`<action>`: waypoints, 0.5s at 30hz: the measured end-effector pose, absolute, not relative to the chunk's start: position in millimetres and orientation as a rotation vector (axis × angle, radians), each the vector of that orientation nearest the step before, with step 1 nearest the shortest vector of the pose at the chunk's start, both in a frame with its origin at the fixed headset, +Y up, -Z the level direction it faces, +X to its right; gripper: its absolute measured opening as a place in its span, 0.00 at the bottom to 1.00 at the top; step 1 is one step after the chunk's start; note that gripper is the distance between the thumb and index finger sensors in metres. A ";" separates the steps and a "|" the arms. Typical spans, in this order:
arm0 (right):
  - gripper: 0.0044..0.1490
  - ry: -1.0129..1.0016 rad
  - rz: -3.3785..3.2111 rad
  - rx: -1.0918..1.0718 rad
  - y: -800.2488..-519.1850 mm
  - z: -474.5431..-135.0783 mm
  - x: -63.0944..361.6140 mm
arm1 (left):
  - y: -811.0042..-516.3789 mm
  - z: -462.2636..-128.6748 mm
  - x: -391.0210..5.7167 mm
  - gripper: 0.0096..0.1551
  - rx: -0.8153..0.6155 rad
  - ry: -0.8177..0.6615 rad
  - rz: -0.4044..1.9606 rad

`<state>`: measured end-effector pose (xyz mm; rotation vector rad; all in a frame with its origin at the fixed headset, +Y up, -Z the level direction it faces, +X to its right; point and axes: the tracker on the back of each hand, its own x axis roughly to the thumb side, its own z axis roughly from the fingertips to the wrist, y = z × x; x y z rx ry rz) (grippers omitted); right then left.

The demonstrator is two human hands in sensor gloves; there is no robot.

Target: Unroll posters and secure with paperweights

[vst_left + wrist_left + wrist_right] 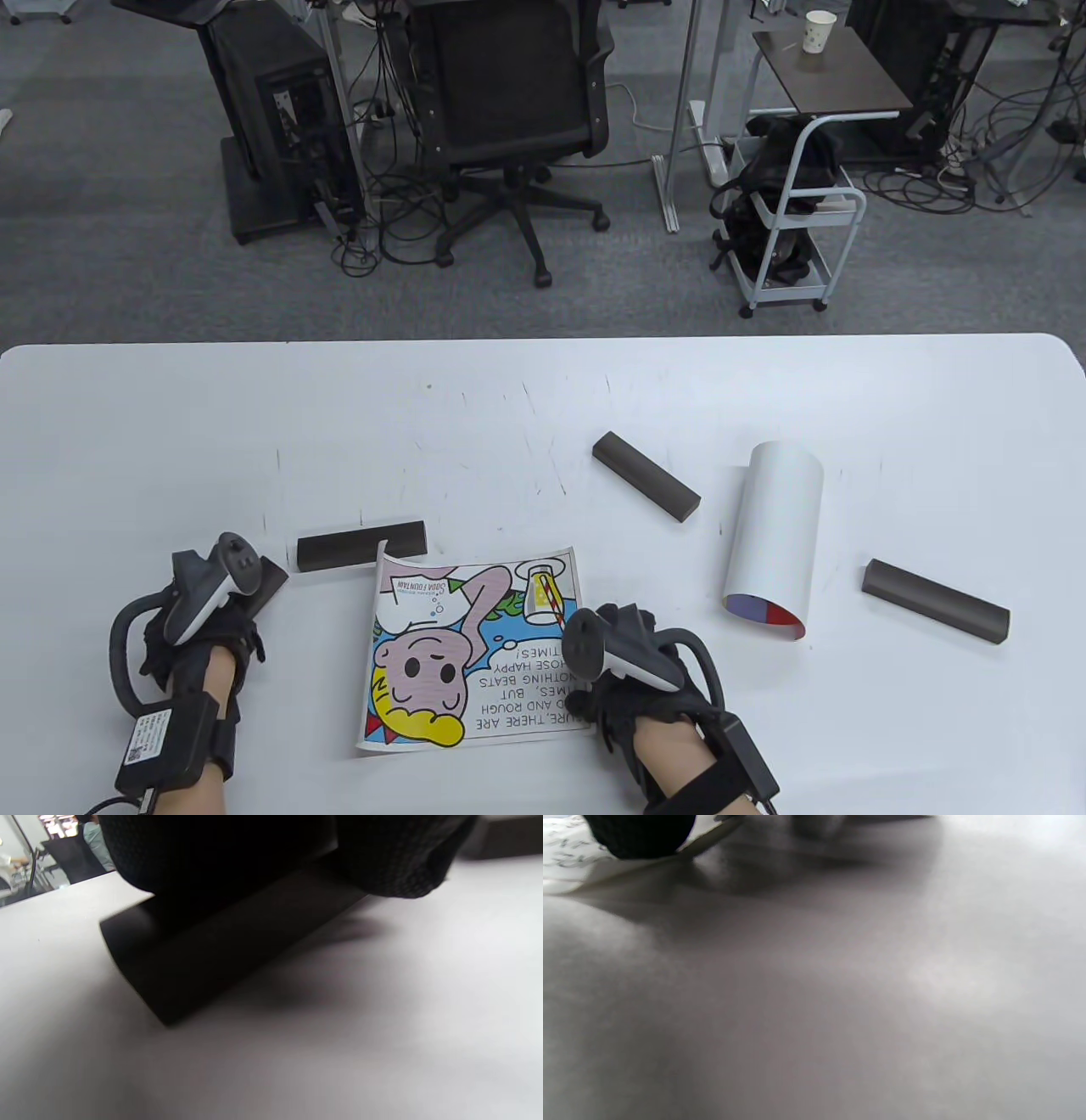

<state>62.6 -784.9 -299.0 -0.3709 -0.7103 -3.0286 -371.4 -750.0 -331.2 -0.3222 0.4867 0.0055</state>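
An unrolled cartoon poster (475,654) lies flat at the table's near middle. My right hand (624,679) presses on its right edge; in the right wrist view a gloved fingertip (640,836) rests on the paper's edge. A dark bar paperweight (361,546) lies at the poster's top left corner, which curls up against it. My left hand (212,607) is left of the poster and grips another dark paperweight (273,581); in the left wrist view the bar (220,950) sits under the gloved fingers (398,861). A rolled poster (776,539) lies at the right.
Two more dark paperweights lie loose: one (646,486) beyond the flat poster, one (936,598) right of the rolled poster. The white table (254,407) ends at its far edge; an office chair (509,102) and a cart (797,221) stand beyond.
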 end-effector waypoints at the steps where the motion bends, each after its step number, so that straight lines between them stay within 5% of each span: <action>1: 0.48 -0.711 -3.027 -0.371 -784.9 -299.0 62.6 | -743.5 -327.3 -368.5 0.41 -0.297 0.486 0.038; 9: 0.48 -0.709 -3.021 -0.375 -784.9 -298.9 62.1 | -658.3 -295.7 -294.0 0.42 -0.097 0.296 0.212; 15: 0.48 -0.708 -3.021 -0.372 -785.2 -298.6 61.8 | -650.3 -293.5 -224.7 0.43 -0.146 0.114 0.278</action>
